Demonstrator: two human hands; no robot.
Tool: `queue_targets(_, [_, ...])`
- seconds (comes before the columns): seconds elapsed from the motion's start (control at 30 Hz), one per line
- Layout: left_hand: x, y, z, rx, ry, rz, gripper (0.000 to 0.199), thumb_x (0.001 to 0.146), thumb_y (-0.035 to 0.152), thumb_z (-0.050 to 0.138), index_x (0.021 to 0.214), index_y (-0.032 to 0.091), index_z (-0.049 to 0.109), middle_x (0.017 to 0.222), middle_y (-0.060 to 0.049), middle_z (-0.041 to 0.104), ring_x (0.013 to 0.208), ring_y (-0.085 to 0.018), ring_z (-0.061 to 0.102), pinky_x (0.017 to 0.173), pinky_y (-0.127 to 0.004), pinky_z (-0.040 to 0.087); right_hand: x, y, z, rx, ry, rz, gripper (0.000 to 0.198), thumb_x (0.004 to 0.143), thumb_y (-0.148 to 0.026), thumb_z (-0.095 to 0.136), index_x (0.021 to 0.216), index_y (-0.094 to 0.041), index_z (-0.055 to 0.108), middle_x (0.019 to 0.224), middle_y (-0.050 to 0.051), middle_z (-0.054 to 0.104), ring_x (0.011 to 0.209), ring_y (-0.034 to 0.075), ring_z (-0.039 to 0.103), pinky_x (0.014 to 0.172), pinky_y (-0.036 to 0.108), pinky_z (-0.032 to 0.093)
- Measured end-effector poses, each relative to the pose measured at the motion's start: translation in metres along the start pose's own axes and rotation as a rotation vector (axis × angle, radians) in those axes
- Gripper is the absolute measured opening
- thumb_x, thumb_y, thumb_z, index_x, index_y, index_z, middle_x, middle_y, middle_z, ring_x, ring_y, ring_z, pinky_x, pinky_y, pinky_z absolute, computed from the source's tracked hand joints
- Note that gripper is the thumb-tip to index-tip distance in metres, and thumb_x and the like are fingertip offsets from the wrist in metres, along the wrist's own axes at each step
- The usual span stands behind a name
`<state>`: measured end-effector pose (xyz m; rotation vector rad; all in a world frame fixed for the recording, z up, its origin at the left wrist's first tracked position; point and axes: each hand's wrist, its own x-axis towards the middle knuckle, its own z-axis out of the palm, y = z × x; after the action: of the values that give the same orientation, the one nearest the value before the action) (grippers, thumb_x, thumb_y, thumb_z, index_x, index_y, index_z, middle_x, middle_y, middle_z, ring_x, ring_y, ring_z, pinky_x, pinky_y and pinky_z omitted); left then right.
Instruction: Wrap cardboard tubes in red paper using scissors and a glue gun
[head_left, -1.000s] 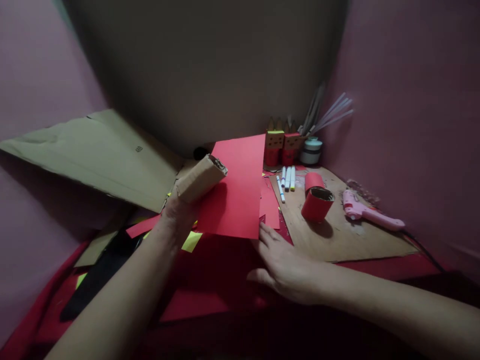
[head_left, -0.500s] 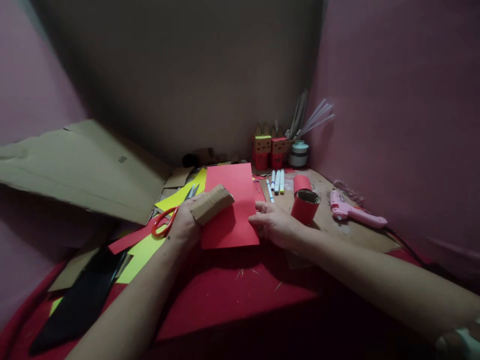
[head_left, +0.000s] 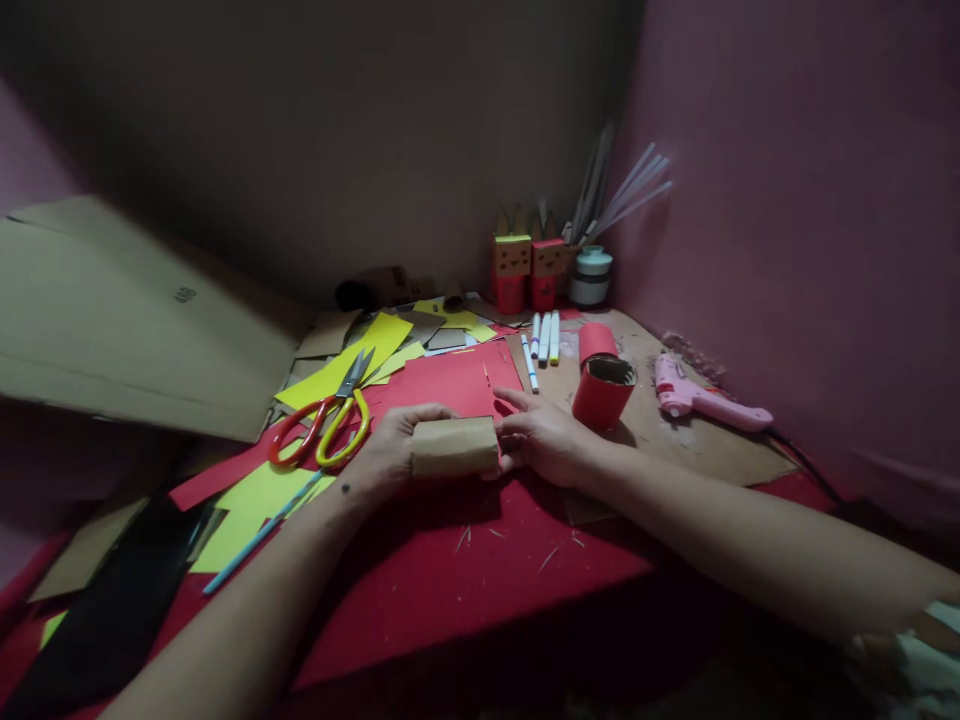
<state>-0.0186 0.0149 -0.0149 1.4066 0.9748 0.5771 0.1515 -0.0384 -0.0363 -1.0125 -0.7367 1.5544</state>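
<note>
A short brown cardboard tube [head_left: 454, 447] lies sideways between my hands, above the front of the table. My left hand [head_left: 388, 450] is closed around its left end, thumb along the top. At the other end, the fingertips of my right hand [head_left: 544, 437] rest against the tube, with the index finger stretched out above it. Behind the tube a red paper sheet [head_left: 450, 385] lies flat. Scissors [head_left: 346, 395] with one red and one yellow handle lie half open just left of my left hand, over yellow paper [head_left: 352, 355].
Red-covered tubes [head_left: 602, 393] and markers [head_left: 544, 340] stand or lie right of the sheet. A pink glue gun [head_left: 701, 392] is farther right, by the wall. Two decorated box figures [head_left: 512, 275] and a lidded jar [head_left: 591, 277] stand behind. Large cardboard [head_left: 150, 310] leans at left.
My right hand has let go of the red sheet, which now lies flat behind, and has come to the tube. The tube has turned level and moved lower. The scissors are now fully visible.
</note>
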Motion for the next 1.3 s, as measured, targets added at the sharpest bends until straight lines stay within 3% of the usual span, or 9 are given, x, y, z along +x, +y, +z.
queue_targets(0.13, [0.008,-0.008,-0.001,0.057,-0.002,0.028,0.028,0.054,0.021,0.069,0.081,0.014,0.068,0.071,-0.004,0.069,0.063,-0.022,0.064,0.057,-0.029,0.047,-0.007,-0.002,0.002,0.002,0.013,0.039,0.068,0.065,-0.002,0.05,0.129,-0.019,0.034,0.064,-0.003,0.053,0.052,0.015,0.057,0.055,0.036,0.057])
queue_targets(0.27, [0.009,-0.011,-0.004,0.168,0.031,0.124,0.022,0.056,0.019,0.067,0.077,0.014,0.066,0.068,-0.001,0.064,0.062,-0.017,0.058,0.055,-0.025,0.043,-0.01,-0.001,0.003,0.006,0.071,0.053,0.043,0.063,-0.003,0.051,0.104,-0.017,0.046,0.061,-0.001,0.053,0.054,0.016,0.058,0.052,0.033,0.055])
queue_targets(0.4, [0.011,-0.014,-0.004,0.205,0.026,0.147,0.018,0.056,0.018,0.066,0.074,0.014,0.066,0.068,-0.001,0.062,0.065,-0.017,0.055,0.055,-0.025,0.04,-0.008,0.0,0.002,0.035,0.021,0.037,0.027,0.062,-0.004,0.055,0.085,-0.018,0.049,0.064,0.0,0.052,0.056,0.015,0.056,0.052,0.033,0.054])
queue_targets(0.5, [0.014,-0.015,-0.007,0.23,-0.01,0.156,0.021,0.056,0.018,0.066,0.077,0.014,0.068,0.071,-0.002,0.063,0.066,-0.017,0.055,0.055,-0.025,0.039,-0.006,0.001,0.002,0.017,0.002,0.023,0.026,0.061,-0.003,0.056,0.083,-0.016,0.052,0.066,0.0,0.051,0.058,0.014,0.054,0.053,0.033,0.054])
queue_targets(0.67, [0.018,-0.015,-0.01,0.207,-0.03,0.137,0.019,0.056,0.016,0.065,0.075,0.015,0.069,0.073,-0.002,0.066,0.068,-0.017,0.057,0.057,-0.025,0.041,-0.005,0.002,0.007,-0.03,0.118,0.025,0.025,0.059,-0.001,0.056,0.077,-0.016,0.05,0.068,0.001,0.053,0.06,0.015,0.056,0.053,0.033,0.055])
queue_targets(0.83, [0.02,-0.016,-0.01,0.157,-0.023,0.112,0.018,0.055,0.015,0.064,0.072,0.016,0.069,0.07,-0.001,0.066,0.065,-0.016,0.059,0.057,-0.025,0.043,-0.006,0.001,0.008,-0.048,0.079,0.055,0.009,0.067,-0.005,0.053,0.069,-0.014,0.053,0.062,0.002,0.053,0.055,0.014,0.055,0.054,0.033,0.055])
queue_targets(1.1, [0.022,-0.011,-0.006,0.033,-0.011,-0.003,0.016,0.054,0.018,0.065,0.069,0.014,0.07,0.068,-0.006,0.067,0.06,-0.018,0.058,0.055,-0.027,0.044,-0.008,-0.006,0.009,-0.017,0.062,0.125,0.018,0.07,-0.003,0.05,0.057,-0.014,0.053,0.05,0.0,0.049,0.045,0.011,0.049,0.056,0.035,0.054])
queue_targets(1.3, [0.021,-0.016,-0.014,0.18,-0.052,0.065,0.019,0.057,0.019,0.065,0.075,0.016,0.069,0.071,-0.004,0.067,0.065,-0.019,0.059,0.056,-0.027,0.044,-0.004,-0.005,0.006,-0.034,0.032,0.121,0.018,0.064,0.002,0.048,0.057,-0.013,0.055,0.055,0.002,0.052,0.052,0.012,0.053,0.05,0.028,0.051])
